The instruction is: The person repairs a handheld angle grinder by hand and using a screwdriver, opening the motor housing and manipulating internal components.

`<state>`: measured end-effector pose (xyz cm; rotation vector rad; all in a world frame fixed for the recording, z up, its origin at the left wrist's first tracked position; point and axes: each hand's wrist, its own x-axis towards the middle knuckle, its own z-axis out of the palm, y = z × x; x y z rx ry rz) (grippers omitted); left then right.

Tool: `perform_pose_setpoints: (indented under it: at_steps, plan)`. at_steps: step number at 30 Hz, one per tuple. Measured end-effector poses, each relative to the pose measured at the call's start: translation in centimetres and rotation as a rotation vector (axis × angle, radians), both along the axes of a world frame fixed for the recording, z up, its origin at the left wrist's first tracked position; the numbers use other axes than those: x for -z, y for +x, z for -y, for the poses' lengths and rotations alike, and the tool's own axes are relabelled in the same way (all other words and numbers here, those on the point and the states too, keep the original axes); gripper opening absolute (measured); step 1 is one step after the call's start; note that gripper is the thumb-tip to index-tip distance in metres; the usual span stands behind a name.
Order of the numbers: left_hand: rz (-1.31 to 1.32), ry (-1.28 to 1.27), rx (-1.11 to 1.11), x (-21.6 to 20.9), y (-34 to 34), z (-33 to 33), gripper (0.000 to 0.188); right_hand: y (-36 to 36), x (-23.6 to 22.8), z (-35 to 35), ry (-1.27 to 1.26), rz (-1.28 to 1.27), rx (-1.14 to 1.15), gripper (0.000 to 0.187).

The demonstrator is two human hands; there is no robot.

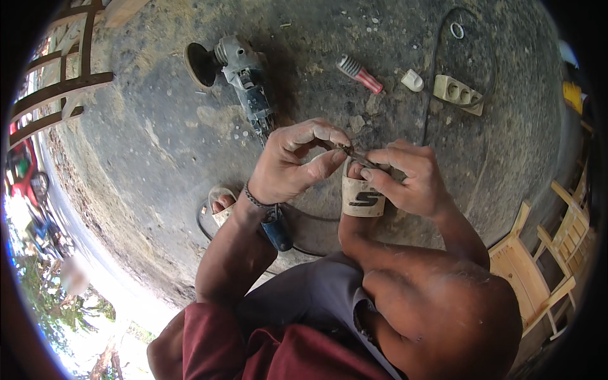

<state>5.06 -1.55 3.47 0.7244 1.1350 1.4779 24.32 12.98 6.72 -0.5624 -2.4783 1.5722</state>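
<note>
A bare knee (465,310) sits nearest. Beyond it, left hand (284,168) and right hand (415,174) pinch a slim piece (361,158); steady fingertips should help.

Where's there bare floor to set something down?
Left of the grinder, up to the wooden frame, looks mostly bare; so does the patch between grinder and red tool. Crowded: around left hand and right hand, with sandals and cord below; and about the power strip.

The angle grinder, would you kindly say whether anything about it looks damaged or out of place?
Yes: the angle grinder looks partly dismantled. Its rear seems uncovered, and a blue housing piece appears apart, seen just below the left hand.
</note>
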Motion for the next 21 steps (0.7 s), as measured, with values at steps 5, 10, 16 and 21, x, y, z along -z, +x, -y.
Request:
perform_pose_setpoints:
  at_steps: [5, 10, 16, 21]
  plan:
    - [-0.439, 0.108, 0.272, -1.5, -3.0, 0.0, 0.013, 0.2, 0.0, -0.9, 0.08, -0.007, -0.197, 0.015]
    - [-0.326, 0.113, 0.225, -0.9, -2.3, 0.6, 0.011, 0.5, 0.2, -0.3, -0.183, 0.114, -0.21, 0.02]
    - [-0.188, -0.099, 0.205, 0.1, -0.9, 1.5, 0.012, 1.6, 1.4, 0.9, 0.098, 0.086, -0.209, 0.014]
    - [-0.534, -0.05, 0.587, 1.2, -1.3, 1.2, 0.007, 3.4, 2.9, 1.3, 0.366, 0.097, -0.372, 0.014]
